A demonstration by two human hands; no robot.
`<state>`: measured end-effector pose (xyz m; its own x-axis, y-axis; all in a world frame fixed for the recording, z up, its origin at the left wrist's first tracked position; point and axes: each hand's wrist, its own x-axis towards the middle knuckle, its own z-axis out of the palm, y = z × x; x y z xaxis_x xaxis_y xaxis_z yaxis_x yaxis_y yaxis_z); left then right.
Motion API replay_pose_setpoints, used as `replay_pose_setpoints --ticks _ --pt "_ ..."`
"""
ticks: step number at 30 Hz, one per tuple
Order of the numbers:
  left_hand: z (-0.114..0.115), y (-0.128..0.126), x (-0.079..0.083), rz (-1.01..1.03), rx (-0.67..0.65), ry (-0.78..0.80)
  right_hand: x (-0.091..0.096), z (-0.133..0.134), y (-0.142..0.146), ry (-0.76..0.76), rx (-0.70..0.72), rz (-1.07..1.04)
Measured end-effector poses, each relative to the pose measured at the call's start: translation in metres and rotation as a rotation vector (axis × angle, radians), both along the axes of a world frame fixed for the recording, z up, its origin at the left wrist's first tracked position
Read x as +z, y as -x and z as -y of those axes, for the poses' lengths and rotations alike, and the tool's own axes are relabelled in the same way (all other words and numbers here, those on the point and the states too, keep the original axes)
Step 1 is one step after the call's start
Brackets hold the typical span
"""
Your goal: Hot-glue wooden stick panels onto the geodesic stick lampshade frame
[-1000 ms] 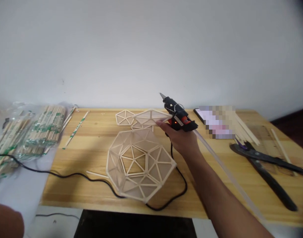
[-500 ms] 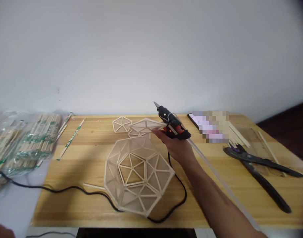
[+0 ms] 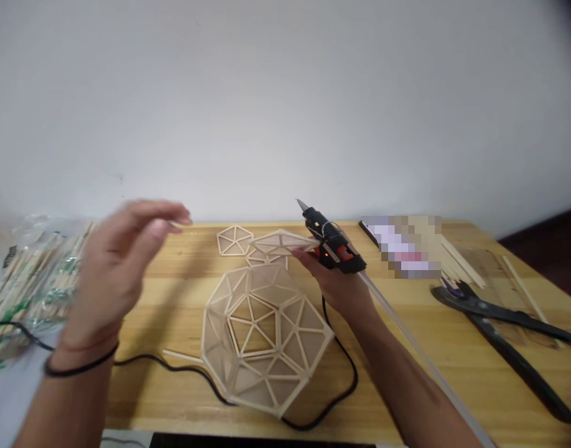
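Note:
My right hand (image 3: 339,286) is closed round a black hot glue gun (image 3: 334,242), its nozzle pointing up and left and an orange light showing. The same hand also grips the edge of a pentagon panel (image 3: 280,241) of thin wooden sticks with a translucent backing. My left hand (image 3: 120,255), slightly blurred, is raised at the left with fingers loosely bent; I see nothing held in it. Below the panel, a bowl-shaped frame (image 3: 267,379) of joined pentagon panels rests on the wooden table (image 3: 183,404).
Another pentagon panel (image 3: 234,241) lies at the back. Bagged wooden sticks (image 3: 56,292) are at the left. A phone (image 3: 407,249), loose sticks (image 3: 460,261) and black-handled shears (image 3: 495,311) lie at the right. The black cord (image 3: 336,404) runs round the frame.
My left hand has come up into view from the lower left. My right hand still holds the glue gun and panel in nearly the same place; the view has shifted slightly.

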<state>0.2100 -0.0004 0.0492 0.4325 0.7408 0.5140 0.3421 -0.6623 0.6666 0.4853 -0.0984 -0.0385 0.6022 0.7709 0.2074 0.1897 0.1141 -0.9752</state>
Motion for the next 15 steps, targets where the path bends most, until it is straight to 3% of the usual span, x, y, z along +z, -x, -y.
replay_pose_setpoints --ticks 3,5,7,12,15 --pt "-0.005 -0.007 -0.031 -0.214 -0.213 0.293 0.001 0.000 0.001 -0.020 0.000 -0.007" --pt "-0.003 -0.012 -0.047 -0.351 -0.446 0.486 0.000 0.000 0.002 -0.016 -0.002 0.015" --pt "0.001 -0.019 -0.055 -0.427 -0.564 0.527 0.000 0.000 0.002 -0.012 0.009 0.032" --pt "-0.005 -0.039 -0.047 -0.513 -0.496 0.435 -0.001 -0.001 0.004 -0.014 0.024 0.062" --pt "-0.013 -0.050 -0.040 -0.446 -0.474 0.470 -0.003 0.000 0.005 -0.015 0.027 0.078"
